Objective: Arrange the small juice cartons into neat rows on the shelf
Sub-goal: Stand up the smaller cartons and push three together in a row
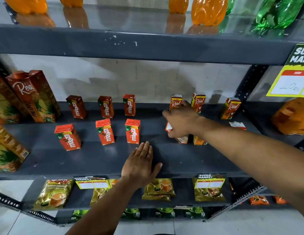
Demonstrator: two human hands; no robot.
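Note:
On the dark grey shelf, several small red Maaza cartons stand in two rows: a back row and a front row. To the right, three small Real cartons stand at the back. My right hand is closed over the top of a small front-row carton, which it mostly hides. Beside that carton stands another small carton, partly hidden by my forearm. A further one shows only its top behind my arm. My left hand lies flat on the shelf, fingers together, holding nothing.
Tall Real pineapple cartons stand at the shelf's left end. An orange packet sits at the far right. Orange and green bottles fill the shelf above. Tea pouches and price tags hang below. A yellow supermarket price sign hangs at the upper right.

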